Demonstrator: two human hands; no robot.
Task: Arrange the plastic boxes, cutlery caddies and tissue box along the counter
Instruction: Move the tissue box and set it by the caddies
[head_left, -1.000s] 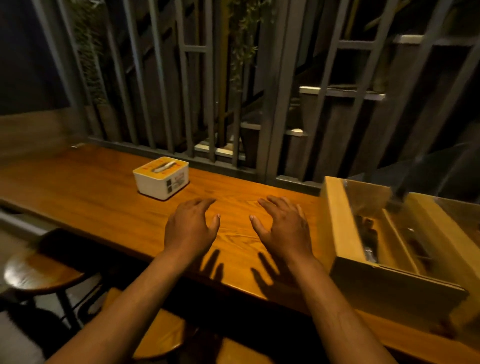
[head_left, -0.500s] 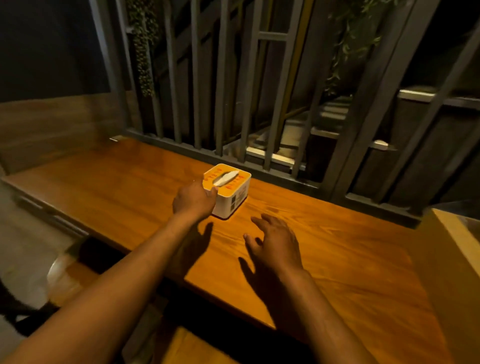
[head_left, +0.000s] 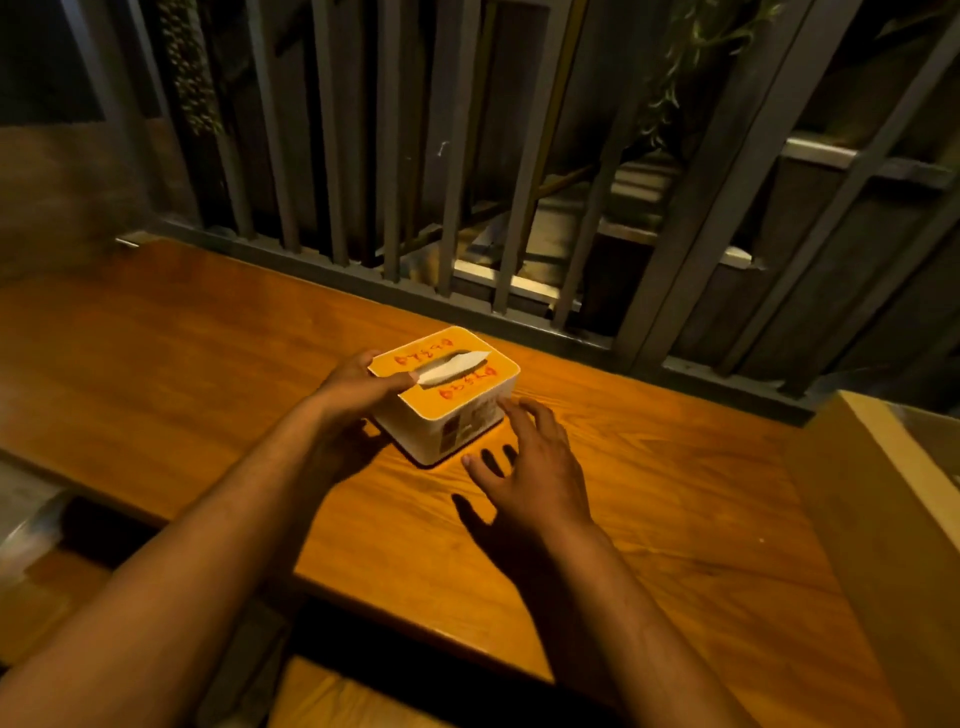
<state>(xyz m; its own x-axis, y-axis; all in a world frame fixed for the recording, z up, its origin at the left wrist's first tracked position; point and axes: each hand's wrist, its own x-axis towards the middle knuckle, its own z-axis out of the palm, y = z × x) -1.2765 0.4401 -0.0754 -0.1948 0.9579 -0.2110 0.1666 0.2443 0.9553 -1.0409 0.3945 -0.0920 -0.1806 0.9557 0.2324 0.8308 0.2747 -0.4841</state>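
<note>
- Now the left hand (head_left: 358, 389) grips the tissue box (head_left: 447, 395) at its left end, thumb on the orange lid and fingers around the side wall.
- Just beside the box's right front corner, the right hand (head_left: 535, 467) hangs spread and holds nothing; whether its fingertips touch the box I cannot tell.
- That box sits on the wooden counter (head_left: 649, 493), turned at an angle, near the back edge by the grey railing (head_left: 395, 156).
- Risk, as I judge it: a one-sided push could spin the box instead of sliding it straight, because only one end is held.
- Risk: the thumb lies close to the tissue (head_left: 452, 366) poking from the slot, so a slip might crumple it or drag it out.
- Risk: a light box could skid too far on the polished wood and bump the railing.
- Count: one tissue box, one tissue showing, two hands, and one wooden caddy (head_left: 878, 530) partly in view at the right; no plastic boxes visible.
</note>
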